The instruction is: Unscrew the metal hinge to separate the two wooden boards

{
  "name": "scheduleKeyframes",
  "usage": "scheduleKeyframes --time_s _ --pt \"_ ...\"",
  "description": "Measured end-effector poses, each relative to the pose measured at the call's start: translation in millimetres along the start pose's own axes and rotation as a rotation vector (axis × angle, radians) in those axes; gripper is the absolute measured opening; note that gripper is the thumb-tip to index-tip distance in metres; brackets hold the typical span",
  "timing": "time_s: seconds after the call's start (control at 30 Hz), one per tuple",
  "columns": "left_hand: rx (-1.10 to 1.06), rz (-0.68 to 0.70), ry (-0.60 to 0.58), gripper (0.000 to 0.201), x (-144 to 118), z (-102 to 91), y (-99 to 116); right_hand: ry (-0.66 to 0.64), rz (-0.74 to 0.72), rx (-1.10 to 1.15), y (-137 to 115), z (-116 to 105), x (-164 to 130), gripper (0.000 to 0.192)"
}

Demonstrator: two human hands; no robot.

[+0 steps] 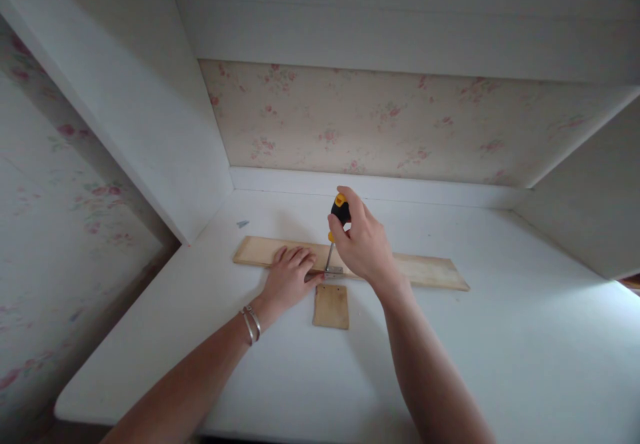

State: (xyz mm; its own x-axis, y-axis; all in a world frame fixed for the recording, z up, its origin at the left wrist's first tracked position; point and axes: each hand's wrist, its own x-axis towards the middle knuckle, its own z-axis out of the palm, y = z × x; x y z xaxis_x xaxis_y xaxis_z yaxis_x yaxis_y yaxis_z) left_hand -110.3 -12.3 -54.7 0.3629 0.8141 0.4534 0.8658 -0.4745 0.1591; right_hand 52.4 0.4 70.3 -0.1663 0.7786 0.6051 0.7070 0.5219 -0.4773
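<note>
A long, narrow wooden board point(425, 271) lies across the white desk. My left hand point(293, 274) rests flat on its left half, fingers spread, with the thumb close to a small metal hinge point(334, 271) at the board's near edge. In my right hand point(365, 241) is a screwdriver point(341, 211) with a black and yellow handle. It stands nearly upright, and its tip meets the hinge; any screw under it is too small to make out. Just on the near side of the hinge lies a small square wooden piece point(331, 307) with two little holes along its far edge.
The white desk point(500, 351) has a low ledge point(380, 186) at the back and white side panels point(145, 97) left and right. An overhead shelf point(400, 24) hangs above. A small grey triangular piece point(243, 224) lies behind the board's left end.
</note>
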Motion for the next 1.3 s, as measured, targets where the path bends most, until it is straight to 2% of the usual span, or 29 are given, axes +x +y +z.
scheduleKeyframes --time_s 0.2,0.43,0.53,0.67,0.83,0.93,1.17,1.3 --pt "0.012 -0.007 0.006 0.036 -0.7 0.6 -0.8 0.046 0.031 -0.011 2.7 5.9 0.9 0.046" --pt "0.012 -0.001 0.004 0.032 -0.4 3.4 -2.0 -0.019 0.011 0.122 4.5 7.8 0.7 0.050" --pt "0.012 -0.012 0.002 0.032 -0.1 2.8 -0.9 0.047 0.024 0.171 4.2 10.2 0.9 0.047" --pt "-0.013 -0.026 0.021 0.031 0.5 -0.7 2.0 0.141 0.047 0.119 7.7 13.5 1.9 0.050" --pt "-0.056 -0.064 0.047 0.029 1.5 -2.9 3.3 0.054 0.042 0.181 8.2 11.3 0.7 0.056" --pt "-0.081 -0.089 0.055 0.026 1.9 -1.6 2.2 0.021 0.060 0.220 3.3 9.9 -0.9 0.050" --pt "-0.109 -0.131 0.049 0.030 2.2 1.1 0.5 0.167 0.038 0.090 0.3 12.9 0.6 0.043" --pt "-0.133 -0.148 0.030 0.028 2.7 0.5 0.8 0.115 -0.021 0.096 -2.9 8.2 0.3 0.043"
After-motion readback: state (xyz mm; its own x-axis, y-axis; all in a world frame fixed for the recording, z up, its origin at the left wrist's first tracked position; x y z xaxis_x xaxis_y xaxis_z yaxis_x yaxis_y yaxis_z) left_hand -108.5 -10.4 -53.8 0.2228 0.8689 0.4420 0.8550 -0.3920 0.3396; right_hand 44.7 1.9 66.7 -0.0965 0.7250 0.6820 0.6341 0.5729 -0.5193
